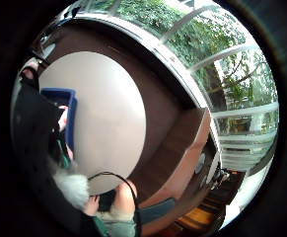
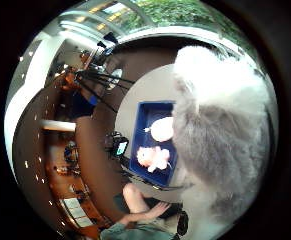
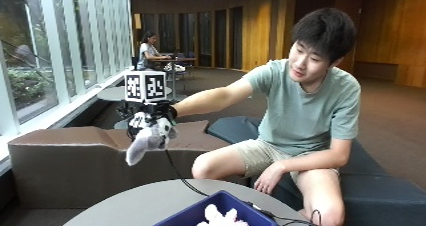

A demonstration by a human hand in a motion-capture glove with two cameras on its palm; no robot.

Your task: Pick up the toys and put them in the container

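A grey-and-white plush toy [image 3: 148,142] hangs in the air at the left, high above the round table [image 3: 126,206], grasped at its top by the grip of the gloved right hand [image 3: 152,117], whose arm reaches out from the seated person. Right of and below it, the blue container [image 3: 200,212] sits on the table near the edge, with a white toy [image 2: 162,128] and a pink toy [image 2: 153,158] lying inside. The bare hand [image 3: 266,178] rests on the person's knee.
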